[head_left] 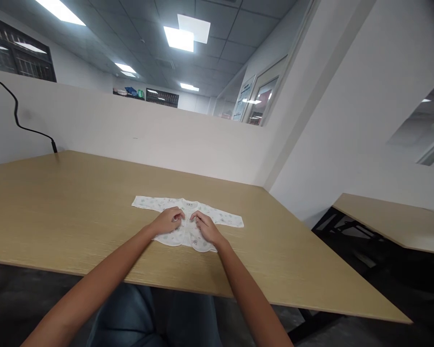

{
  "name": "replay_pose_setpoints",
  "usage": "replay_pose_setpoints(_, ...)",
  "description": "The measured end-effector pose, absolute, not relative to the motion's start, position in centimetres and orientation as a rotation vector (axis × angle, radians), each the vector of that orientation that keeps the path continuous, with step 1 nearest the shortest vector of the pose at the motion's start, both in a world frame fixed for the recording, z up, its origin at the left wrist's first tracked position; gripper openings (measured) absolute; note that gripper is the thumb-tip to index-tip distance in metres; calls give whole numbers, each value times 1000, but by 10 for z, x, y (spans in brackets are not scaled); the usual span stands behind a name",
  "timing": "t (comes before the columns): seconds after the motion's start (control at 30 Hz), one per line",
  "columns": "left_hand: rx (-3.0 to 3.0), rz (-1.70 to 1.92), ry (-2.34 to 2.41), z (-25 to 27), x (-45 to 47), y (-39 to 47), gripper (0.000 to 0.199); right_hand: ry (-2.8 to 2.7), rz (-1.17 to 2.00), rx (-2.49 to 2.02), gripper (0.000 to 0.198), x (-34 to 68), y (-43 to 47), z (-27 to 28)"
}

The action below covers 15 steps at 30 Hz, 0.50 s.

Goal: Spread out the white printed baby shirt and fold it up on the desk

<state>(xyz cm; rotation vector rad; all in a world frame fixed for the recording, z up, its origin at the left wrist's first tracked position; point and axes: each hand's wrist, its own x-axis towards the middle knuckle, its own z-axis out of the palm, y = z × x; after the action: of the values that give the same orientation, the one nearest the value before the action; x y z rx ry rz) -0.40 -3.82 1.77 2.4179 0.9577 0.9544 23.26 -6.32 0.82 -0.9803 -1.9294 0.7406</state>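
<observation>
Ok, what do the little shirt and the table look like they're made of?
The shirt looks like matte printed cloth, perhaps cotton, lying flat without shine. The table shows wood-like streaks and a slight sheen, so wood or laminate.

L hand & R hand curled, sl. apart.

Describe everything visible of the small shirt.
The shirt is white, thin-looking fabric with a pale scattered print. It lies flat on the table, neckline away from the person, sleeves spread sideways, a dark-marked label at the neck. The lower front edges curve. The left hand and right hand are over its front, fingers curled near the middle; their grip is unclear.
</observation>
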Motion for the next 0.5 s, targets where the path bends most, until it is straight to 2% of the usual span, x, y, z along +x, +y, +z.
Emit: replay_pose_setpoints(0.5,2423,932,957,18,-4,-39,28,-1905,767,-983,22,231,-65,10)
